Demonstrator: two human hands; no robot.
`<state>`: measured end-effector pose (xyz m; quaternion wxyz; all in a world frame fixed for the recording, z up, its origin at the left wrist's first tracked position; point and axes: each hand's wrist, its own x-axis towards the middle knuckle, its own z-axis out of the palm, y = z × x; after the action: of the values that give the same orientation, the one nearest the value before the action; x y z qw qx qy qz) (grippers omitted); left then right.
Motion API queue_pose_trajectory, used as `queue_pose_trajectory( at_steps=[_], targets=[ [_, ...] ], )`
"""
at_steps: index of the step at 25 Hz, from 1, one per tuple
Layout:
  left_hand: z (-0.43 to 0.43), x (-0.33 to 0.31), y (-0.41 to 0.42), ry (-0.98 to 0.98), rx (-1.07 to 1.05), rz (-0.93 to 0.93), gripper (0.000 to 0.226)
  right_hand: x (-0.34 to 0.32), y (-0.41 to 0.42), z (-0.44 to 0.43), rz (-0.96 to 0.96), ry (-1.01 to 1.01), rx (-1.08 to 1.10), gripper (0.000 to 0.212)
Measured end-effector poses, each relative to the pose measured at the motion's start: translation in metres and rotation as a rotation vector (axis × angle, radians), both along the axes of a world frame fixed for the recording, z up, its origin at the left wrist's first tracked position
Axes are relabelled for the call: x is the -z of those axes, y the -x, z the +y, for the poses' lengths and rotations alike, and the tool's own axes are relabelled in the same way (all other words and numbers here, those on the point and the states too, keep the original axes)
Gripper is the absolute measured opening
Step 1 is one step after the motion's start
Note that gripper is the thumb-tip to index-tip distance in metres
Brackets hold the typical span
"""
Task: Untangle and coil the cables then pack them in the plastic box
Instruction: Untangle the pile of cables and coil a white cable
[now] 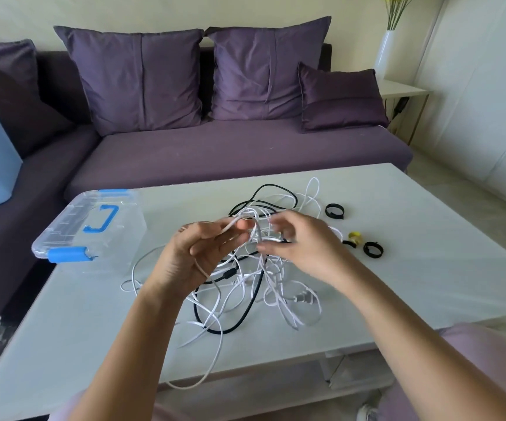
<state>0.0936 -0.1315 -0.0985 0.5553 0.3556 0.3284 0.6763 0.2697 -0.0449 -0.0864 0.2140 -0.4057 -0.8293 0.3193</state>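
L hand (197,253) + R hand (303,241), both in pinch on white cables (256,230) above tangle (242,299); plastic box (72,226) nearby.

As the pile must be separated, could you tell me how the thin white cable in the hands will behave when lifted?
Probably floppy: the thin white cable droops in loose loops from the left hand and right hand. Likely to drag the thick black cable along, since the two cross repeatedly.

Both hands, left (195,250) & right (300,238), pinch white cables (264,268) above tangle on table (427,238); shut plastic box (91,226) at left.
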Motion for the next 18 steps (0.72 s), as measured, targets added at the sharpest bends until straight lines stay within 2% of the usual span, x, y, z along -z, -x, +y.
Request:
queue_pose_trajectory(
  at_steps=[1,3,6,9,12,13,15,17,18],
  targets=[
    [-0.002,-0.002,-0.003,0.017,0.013,-0.008,0.038,0.000,0.010,0.002,0.122,0.118,-0.144,0.026],
    [-0.006,-0.005,0.000,0.009,0.000,-0.055,0.041,0.010,0.021,0.009,0.097,0.155,-0.278,0.006],
    [-0.014,-0.008,0.021,-0.168,-0.035,-0.249,0.041,0.030,0.011,0.030,0.021,0.151,-0.141,0.012],
    [-0.020,-0.010,0.035,-0.301,-0.031,-0.464,0.038,0.036,-0.007,0.047,0.256,0.440,0.005,0.005],
    [-0.023,-0.013,0.047,-0.316,-0.051,-0.473,0.041,0.026,-0.016,0.054,0.351,0.560,-0.052,0.009],
    [-0.024,-0.016,0.052,-0.261,-0.098,-0.428,0.043,0.022,-0.020,0.055,0.381,0.589,-0.100,0.012],
    [-0.025,-0.018,0.063,-0.020,-0.303,-0.221,0.050,0.013,-0.030,0.053,0.353,0.525,-0.155,0.016],
    [-0.022,-0.013,0.069,0.327,-0.486,0.176,0.052,0.003,-0.037,0.052,0.264,0.381,-0.152,0.019],
    [-0.018,-0.005,0.072,0.515,-0.486,0.443,0.044,-0.001,-0.037,0.051,0.237,0.339,-0.140,0.021]
  ],
)
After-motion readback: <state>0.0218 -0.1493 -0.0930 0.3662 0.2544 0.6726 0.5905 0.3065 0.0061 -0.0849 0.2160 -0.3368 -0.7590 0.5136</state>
